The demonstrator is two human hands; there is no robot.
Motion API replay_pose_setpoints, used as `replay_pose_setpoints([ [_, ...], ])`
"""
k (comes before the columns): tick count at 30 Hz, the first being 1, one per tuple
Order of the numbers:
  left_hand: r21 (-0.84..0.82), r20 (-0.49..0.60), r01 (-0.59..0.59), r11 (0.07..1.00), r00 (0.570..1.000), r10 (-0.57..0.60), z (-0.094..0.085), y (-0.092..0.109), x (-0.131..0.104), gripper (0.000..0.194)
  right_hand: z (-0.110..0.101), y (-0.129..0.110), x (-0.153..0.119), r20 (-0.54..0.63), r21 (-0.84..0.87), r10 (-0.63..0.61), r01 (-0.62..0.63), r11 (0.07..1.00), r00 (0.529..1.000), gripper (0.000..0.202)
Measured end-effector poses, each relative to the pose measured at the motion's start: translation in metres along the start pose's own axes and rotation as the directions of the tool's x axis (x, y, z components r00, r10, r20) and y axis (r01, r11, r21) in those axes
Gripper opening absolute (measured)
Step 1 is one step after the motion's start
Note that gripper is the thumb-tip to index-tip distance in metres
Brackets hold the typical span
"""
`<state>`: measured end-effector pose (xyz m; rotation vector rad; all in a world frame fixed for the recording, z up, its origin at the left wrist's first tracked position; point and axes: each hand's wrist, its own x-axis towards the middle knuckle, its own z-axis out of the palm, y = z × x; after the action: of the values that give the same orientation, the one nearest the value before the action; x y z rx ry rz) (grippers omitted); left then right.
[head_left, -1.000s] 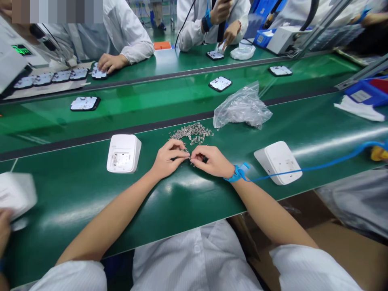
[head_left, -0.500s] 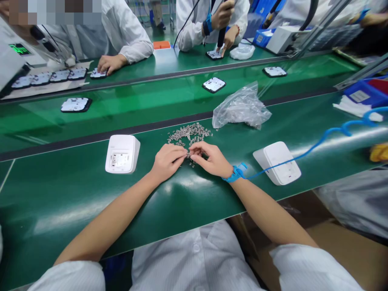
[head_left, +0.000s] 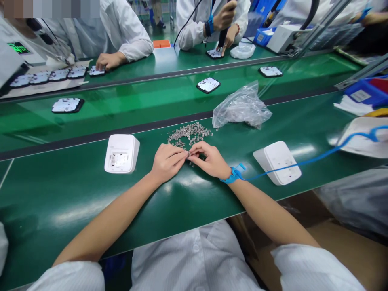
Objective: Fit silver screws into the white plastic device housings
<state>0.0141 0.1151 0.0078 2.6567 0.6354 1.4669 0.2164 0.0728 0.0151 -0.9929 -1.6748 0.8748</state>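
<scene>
My left hand (head_left: pixel 168 161) and my right hand (head_left: pixel 210 159) meet fingertip to fingertip over the green bench. Both are closed in a pinch around a small metal piece (head_left: pixel 189 154), mostly covered by the fingers. Just beyond them lies a loose pile of small silvery metal parts (head_left: pixel 194 131), and a few more lie under my right fingers. A blue wrist strap (head_left: pixel 235 174) with a cord circles my right wrist. White plastic housings stand on either side, one housing (head_left: pixel 122 153) left of my hands and another housing (head_left: pixel 280 163), tilted, to the right.
Behind the pile sits a clear plastic bag (head_left: pixel 242 107) of parts. Black-edged white plates (head_left: pixel 208 85) ride the green belt (head_left: pixel 145 99). Across it, co-workers' hands (head_left: pixel 110 60) handle similar plates. A white object (head_left: pixel 368 137) and a blue bin (head_left: pixel 368 92) are at right.
The plates on the belt have shifted left. A white object has come into view at the right edge, and the blue cord there hangs differently. My hands have barely moved.
</scene>
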Motion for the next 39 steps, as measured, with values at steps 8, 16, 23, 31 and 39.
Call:
replay_pose_setpoints([
  [8,0.073,0.051,0.174,0.982,0.983,-0.178,0.000,-0.002,0.000,0.009,-0.007,-0.004,0.001,-0.072,-0.100,0.029,-0.037,0.994,0.997,0.022],
  [16,-0.199,0.088,0.352,0.915,0.936,-0.341,0.001,0.013,0.006,0.013,-0.005,-0.001,-0.001,-0.079,-0.014,0.020,-0.021,1.000,0.997,0.017],
  [23,-0.175,0.047,0.300,0.938,0.954,-0.297,0.004,0.017,0.003,0.010,-0.006,-0.001,-0.001,-0.070,-0.010,0.050,-0.051,0.999,0.996,0.023],
  [31,-0.250,0.039,0.367,0.896,0.929,-0.369,0.000,0.018,0.007,0.011,-0.022,-0.001,0.001,-0.154,-0.248,0.017,-0.056,0.967,0.988,0.013],
  [39,-0.390,0.083,0.478,0.787,0.870,-0.487,0.001,0.015,0.005,0.005,-0.046,0.003,-0.003,0.100,-0.575,-0.009,0.065,0.816,0.995,0.009],
])
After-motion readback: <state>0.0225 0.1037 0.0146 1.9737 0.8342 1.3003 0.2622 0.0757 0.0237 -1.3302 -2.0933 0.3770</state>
